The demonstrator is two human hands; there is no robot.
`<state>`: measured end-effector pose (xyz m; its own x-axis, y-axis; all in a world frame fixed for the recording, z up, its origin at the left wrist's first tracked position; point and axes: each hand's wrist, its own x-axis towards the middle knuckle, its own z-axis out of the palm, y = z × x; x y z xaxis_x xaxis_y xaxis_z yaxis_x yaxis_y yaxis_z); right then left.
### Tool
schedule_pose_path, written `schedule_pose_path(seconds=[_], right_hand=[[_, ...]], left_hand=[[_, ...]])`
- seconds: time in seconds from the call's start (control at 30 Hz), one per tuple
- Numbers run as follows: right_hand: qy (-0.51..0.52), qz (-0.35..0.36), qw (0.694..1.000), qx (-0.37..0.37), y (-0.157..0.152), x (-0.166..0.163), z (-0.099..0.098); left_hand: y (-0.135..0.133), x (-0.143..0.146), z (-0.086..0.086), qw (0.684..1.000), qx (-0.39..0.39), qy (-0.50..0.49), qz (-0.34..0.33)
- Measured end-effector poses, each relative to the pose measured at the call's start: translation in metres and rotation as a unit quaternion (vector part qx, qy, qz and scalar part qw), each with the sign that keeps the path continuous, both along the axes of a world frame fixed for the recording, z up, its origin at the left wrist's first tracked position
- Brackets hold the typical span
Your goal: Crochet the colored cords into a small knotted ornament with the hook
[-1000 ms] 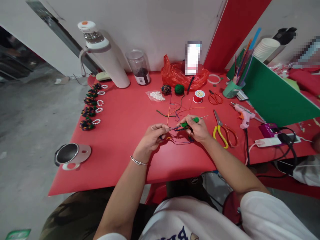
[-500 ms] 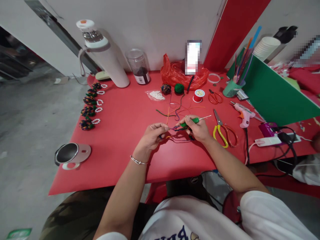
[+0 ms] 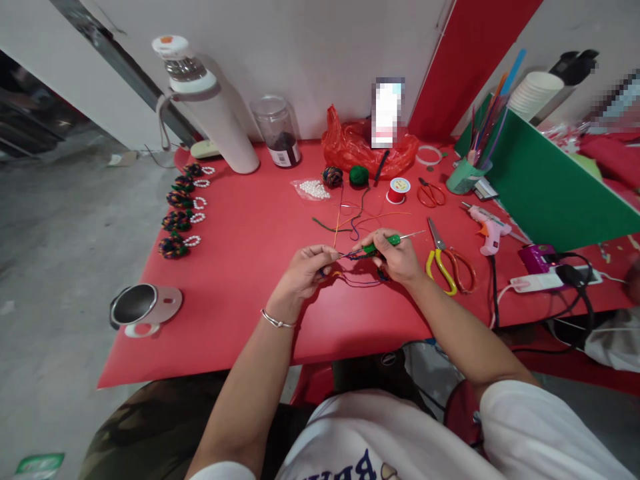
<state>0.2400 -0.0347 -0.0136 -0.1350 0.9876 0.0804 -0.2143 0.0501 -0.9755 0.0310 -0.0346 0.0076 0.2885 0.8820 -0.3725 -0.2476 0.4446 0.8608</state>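
We seem mid-stitch: our left hand [image 3: 307, 269] pinches the yarn [image 3: 354, 255] at its three o'clock, our right hand [image 3: 397, 259] clamps fingers round the tool [image 3: 382, 245]; the next move likely wants even tension

My tool handle [image 3: 393, 241] is bright green, my table [image 3: 240, 240] red, one yarn ball [image 3: 359, 176] green, the second yarn ball [image 3: 332, 177] multicoloured; my shirt [image 3: 350, 427] is white with navy lettering [image 3: 367, 467], my trousers [image 3: 150, 420] camouflage.

A glossy green plastic handle [image 3: 394, 240] in the right hand [image 3: 396, 260]; beyond it, a matt multicoloured yarn ball [image 3: 332, 177] and crinkled, shiny red plastic bag [image 3: 345, 143].
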Motion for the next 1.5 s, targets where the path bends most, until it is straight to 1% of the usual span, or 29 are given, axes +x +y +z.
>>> schedule_pose_path(seconds=[0.2, 0.63, 0.83, 1.0, 1.17, 1.37, 1.43, 1.5], right_hand=[[-0.020, -0.003, 1.000, -0.004, 0.000, 0.001, -0.002], [-0.041, -0.011, 0.999, 0.019, 0.000, 0.002, -0.001], [-0.075, -0.015, 0.996, 0.042, -0.003, 0.001, 0.006], [-0.122, -0.022, 0.987, 0.099, -0.009, -0.002, 0.014], [-0.182, -0.034, 0.968, 0.172, -0.012, -0.004, 0.012], [-0.234, -0.017, 0.924, 0.303, -0.014, -0.005, 0.006], [-0.257, -0.024, 0.902, 0.347, -0.013, -0.005, 0.003], [-0.282, -0.038, 0.873, 0.396, -0.012, -0.004, 0.001]], left_hand=[[0.000, -0.001, -0.001, 1.000, 0.003, 0.002, -0.001], [-0.001, 0.000, -0.001, 1.000, -0.002, -0.002, 0.007], [0.000, 0.000, -0.001, 1.000, -0.005, 0.006, 0.008], [0.000, 0.000, -0.003, 0.999, 0.005, 0.027, 0.021], [0.001, 0.001, -0.007, 0.998, 0.016, 0.033, 0.044], [0.003, 0.003, -0.010, 0.996, 0.024, 0.039, 0.075], [0.003, 0.004, -0.009, 0.996, 0.018, 0.032, 0.077], [0.002, 0.004, -0.008, 0.996, 0.014, 0.026, 0.081]])
